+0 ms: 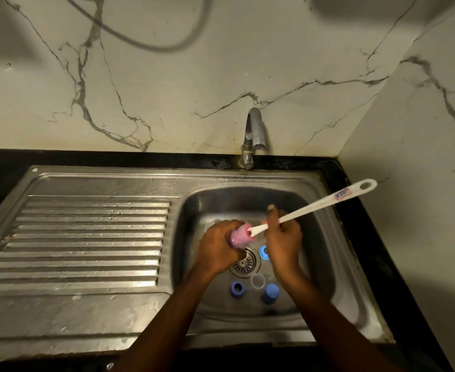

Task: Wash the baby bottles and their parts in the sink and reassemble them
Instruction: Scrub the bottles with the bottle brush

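Gripping a pink bottle part (pixel 239 236), your left hand (pixel 217 251) hides most of it, while your right hand (pixel 284 244) clamps the white brush (pixel 315 205), its head buried inside.

both hands (pixel 250 242) curled, gripping, arms extended

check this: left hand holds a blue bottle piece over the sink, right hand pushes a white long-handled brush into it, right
The head view shows the bottle piece in the left hand is pink, not blue; the right hand does push the white brush into it over the sink.
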